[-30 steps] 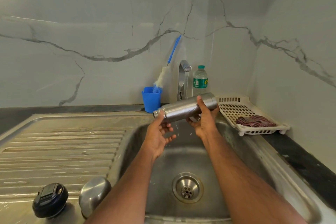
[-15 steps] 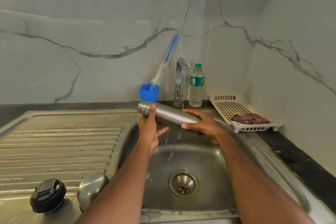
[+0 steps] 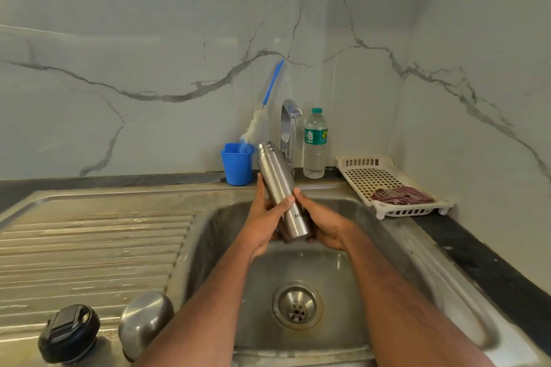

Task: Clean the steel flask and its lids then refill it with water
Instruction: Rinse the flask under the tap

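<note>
Head view: steel flask (image 3: 281, 191) held over the sink (image 3: 396, 250), mouth up and tilted toward the tap (image 3: 288, 128). Left hand (image 3: 264, 222) wrapped round the mid-body, right hand (image 3: 323, 225) curled at the base, both grips clamped. Both lids, black lid (image 3: 69, 333) and steel cap (image 3: 146, 320), parked on the drainboard. Best to rub all round, keeping the base supported; wet steel probably slips.

flask (image 3: 281, 188) above sink (image 3: 387, 247) | lids (image 3: 146, 320) left on drainboard (image 3: 89, 247)

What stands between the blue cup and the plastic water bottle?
In the head view, the tap stands between the cup and bottle, with the flask held up before it.
</note>
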A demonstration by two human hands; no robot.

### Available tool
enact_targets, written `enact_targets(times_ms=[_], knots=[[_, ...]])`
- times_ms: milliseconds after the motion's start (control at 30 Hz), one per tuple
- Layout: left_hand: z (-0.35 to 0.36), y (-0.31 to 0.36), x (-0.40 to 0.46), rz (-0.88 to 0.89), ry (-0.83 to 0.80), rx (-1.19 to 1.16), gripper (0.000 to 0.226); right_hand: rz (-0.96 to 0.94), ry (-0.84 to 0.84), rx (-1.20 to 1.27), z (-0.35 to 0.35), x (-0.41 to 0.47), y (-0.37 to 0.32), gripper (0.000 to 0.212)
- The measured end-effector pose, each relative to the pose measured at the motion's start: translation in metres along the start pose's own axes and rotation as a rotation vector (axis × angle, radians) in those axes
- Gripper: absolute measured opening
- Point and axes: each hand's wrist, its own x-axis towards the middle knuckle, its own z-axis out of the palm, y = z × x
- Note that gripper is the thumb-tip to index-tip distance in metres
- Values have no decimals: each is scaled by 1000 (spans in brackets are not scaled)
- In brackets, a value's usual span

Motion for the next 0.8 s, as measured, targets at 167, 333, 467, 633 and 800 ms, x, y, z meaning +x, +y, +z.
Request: enact_targets(times_ms=[167, 333, 467, 633, 800], knots=[[-3, 1, -5, 62, -81, 320, 110, -105, 106, 44, 13, 7, -7, 47], [-6, -2, -5, 31, -117, 503, 99, -233, 335, 234, 12, 19, -19, 43], [-10, 2, -9, -62, -61, 447, 74, -173, 307, 309, 13, 33, -23, 41], [-14, 6, -14, -266, -140, 195, 61, -110, 168, 490, 12, 41, -23, 50], [-15, 8, -14, -302, -174, 100, 54, -125, 126, 552, 7, 50, -17, 76]])
